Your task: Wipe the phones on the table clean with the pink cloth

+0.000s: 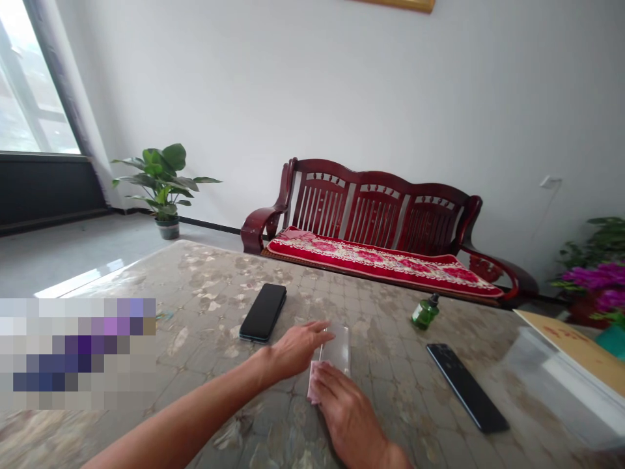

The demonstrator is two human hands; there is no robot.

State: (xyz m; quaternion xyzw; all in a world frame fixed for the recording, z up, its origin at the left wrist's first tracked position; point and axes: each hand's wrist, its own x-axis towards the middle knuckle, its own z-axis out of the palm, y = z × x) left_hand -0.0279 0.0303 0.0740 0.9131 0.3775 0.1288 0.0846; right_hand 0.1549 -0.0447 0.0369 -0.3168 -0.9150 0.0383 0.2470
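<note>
A clear, flat, rectangular plastic piece, like a phone case (340, 345), lies on the table in front of me. My left hand (299, 346) reaches in from the left, with outstretched fingers resting on its upper left edge. On the near end of the clear case, my right hand (350, 412) presses a folded pink cloth (314, 388) under its closed fingers. Both hands partly cover the case, so its lower left corner is hidden.
A black phone (263, 311) lies left of my hands, another dark phone (466, 385) to the right. Beyond it stands a small green bottle (424, 312). A translucent container (541, 384) sits at the right edge. Behind the patterned table (205, 286) is a wooden bench (371, 215).
</note>
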